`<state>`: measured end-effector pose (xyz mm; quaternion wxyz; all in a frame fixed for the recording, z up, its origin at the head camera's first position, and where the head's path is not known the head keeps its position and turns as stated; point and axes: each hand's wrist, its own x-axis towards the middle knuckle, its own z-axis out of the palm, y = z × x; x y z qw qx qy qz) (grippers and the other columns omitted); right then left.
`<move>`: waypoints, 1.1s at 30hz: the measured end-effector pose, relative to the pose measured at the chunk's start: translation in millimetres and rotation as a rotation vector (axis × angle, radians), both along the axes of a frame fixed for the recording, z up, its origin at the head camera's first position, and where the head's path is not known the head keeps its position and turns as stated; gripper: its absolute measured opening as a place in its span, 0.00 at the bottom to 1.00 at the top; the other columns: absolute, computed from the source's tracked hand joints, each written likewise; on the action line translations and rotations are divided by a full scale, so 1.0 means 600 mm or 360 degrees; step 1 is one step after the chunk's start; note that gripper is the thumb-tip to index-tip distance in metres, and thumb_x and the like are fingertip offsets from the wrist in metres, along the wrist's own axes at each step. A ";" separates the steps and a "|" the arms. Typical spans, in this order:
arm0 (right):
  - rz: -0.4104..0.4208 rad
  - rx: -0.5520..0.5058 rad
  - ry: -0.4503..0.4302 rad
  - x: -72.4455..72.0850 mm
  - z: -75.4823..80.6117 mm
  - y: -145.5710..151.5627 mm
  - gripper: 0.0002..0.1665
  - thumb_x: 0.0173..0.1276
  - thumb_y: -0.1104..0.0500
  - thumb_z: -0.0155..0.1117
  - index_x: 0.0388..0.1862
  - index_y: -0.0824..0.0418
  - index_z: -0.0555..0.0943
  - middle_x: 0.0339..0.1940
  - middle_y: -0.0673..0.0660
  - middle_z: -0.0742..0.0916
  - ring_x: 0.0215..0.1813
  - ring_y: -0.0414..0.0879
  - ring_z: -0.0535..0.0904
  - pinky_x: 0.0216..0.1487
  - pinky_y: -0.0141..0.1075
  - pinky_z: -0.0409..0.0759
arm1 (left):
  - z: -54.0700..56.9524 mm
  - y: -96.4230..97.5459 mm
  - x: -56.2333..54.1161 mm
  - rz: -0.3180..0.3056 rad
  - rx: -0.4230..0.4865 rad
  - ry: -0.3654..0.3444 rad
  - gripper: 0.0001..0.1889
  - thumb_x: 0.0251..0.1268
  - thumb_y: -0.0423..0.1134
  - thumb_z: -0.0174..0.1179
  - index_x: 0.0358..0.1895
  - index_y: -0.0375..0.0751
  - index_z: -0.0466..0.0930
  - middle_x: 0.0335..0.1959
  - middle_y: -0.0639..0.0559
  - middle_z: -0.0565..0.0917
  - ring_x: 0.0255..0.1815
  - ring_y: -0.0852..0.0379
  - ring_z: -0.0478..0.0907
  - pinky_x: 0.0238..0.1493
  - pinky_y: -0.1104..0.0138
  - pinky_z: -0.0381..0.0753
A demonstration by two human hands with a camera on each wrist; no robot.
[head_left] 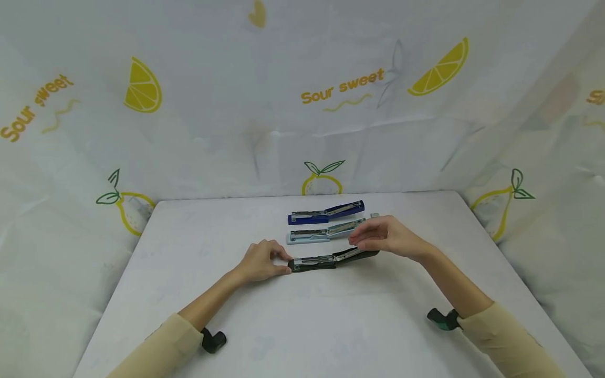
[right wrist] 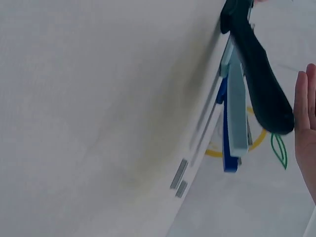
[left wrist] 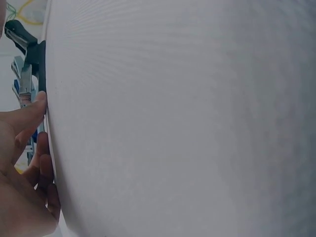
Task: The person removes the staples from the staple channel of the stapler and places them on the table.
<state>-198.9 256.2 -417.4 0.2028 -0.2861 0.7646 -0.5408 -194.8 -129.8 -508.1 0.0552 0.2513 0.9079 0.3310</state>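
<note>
A dark stapler [head_left: 314, 263] lies unfolded on the table, its top arm swung back and tilted up to the right. My left hand [head_left: 260, 261] pinches its left end between thumb and fingers; in the left wrist view the fingers [left wrist: 45, 168] rest at the tabletop. Over the raised arm hovers my right hand [head_left: 389, 237], fingers loosely bent with nothing between them. In the right wrist view, straight fingers [right wrist: 302, 98] stand right beside the tip of the dark arm [right wrist: 261, 84]. Behind it are an unfolded light blue stapler [head_left: 307, 237] and a dark blue stapler [head_left: 309, 218].
Two short strips of staples [right wrist: 178, 174] lie on the table past the staplers' raised ends, partly hidden by my right hand in the head view. A white cloth with lemon prints [head_left: 217, 147] hangs behind the white table [head_left: 189, 231]. Each wrist carries a black camera mount [head_left: 214, 341].
</note>
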 end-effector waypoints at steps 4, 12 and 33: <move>-0.0027 0.0027 -0.0116 0.007 0.000 -0.039 0.17 0.76 0.62 0.71 0.60 0.66 0.86 0.57 0.67 0.91 0.59 0.61 0.91 0.62 0.47 0.89 | -0.001 -0.001 0.001 0.0003 -0.0004 -0.0005 0.11 0.58 0.48 0.82 0.43 0.57 0.95 0.44 0.63 0.92 0.42 0.64 0.76 0.48 0.66 0.71; 0.0020 0.0055 -0.0259 0.007 -0.018 -0.099 0.22 0.79 0.56 0.69 0.64 0.69 0.84 0.58 0.74 0.90 0.59 0.63 0.90 0.63 0.41 0.88 | -0.002 0.000 0.000 0.0008 -0.0020 -0.0022 0.11 0.58 0.48 0.82 0.43 0.58 0.95 0.45 0.63 0.92 0.43 0.64 0.76 0.49 0.64 0.70; -0.0003 0.0264 -0.0528 0.007 -0.068 -0.182 0.21 0.80 0.59 0.67 0.62 0.74 0.84 0.47 0.66 0.94 0.43 0.44 0.92 0.54 0.44 0.92 | 0.001 0.001 0.000 0.0010 -0.0013 -0.0021 0.11 0.58 0.47 0.82 0.44 0.56 0.95 0.45 0.61 0.93 0.43 0.62 0.77 0.48 0.63 0.70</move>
